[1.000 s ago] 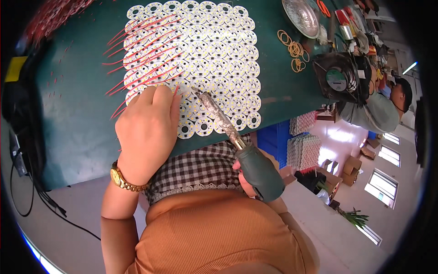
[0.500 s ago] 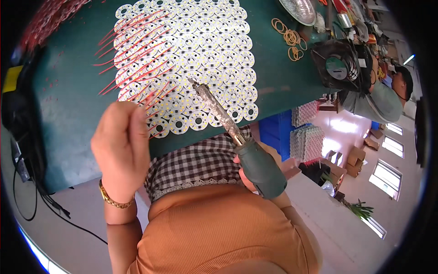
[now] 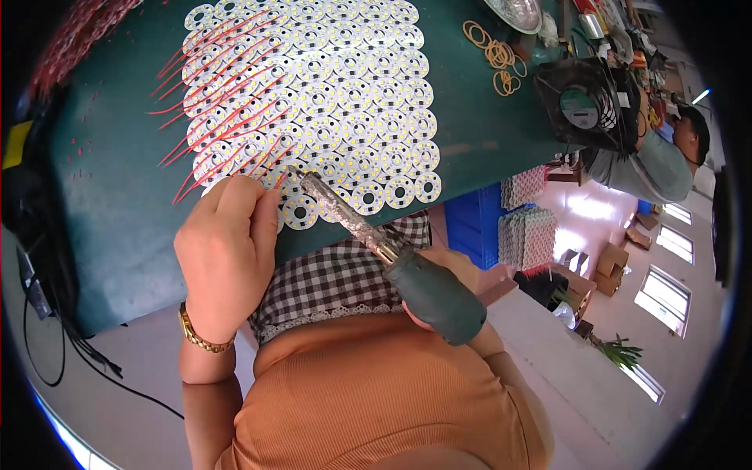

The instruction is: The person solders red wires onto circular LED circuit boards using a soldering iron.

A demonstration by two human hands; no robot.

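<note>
The right hand (image 3: 450, 274) is closed around the dark green, matte handle of a soldering iron (image 3: 368, 235); most of the hand is hidden behind that handle. The iron's shaft is dull silver, rough and crusted, with a brass collar where it meets the grip, and it slants toward 10 o'clock so that its tip rests at the near edge of a sheet of round white boards (image 3: 329, 94). Each disc is flat and glossy, dotted with small yellow squares around a centre hole, and the discs lie packed edge to edge in rows.

The left hand (image 3: 227, 251) sits at 9 o'clock from the iron's tip, fingers curled and pinched together near the tip; whether they grip one of the thin red wires (image 3: 211, 117) cannot be told. Those wires fan out from the sheet's left side across the green table (image 3: 110, 180), which is smooth and dull.

At 1 o'clock lie tan rubber bands (image 3: 493, 55), and beyond them a square black fan (image 3: 583, 102). Another person (image 3: 658, 157) sits at 2 o'clock. Black cables (image 3: 47, 258) hang off the table's left edge.
</note>
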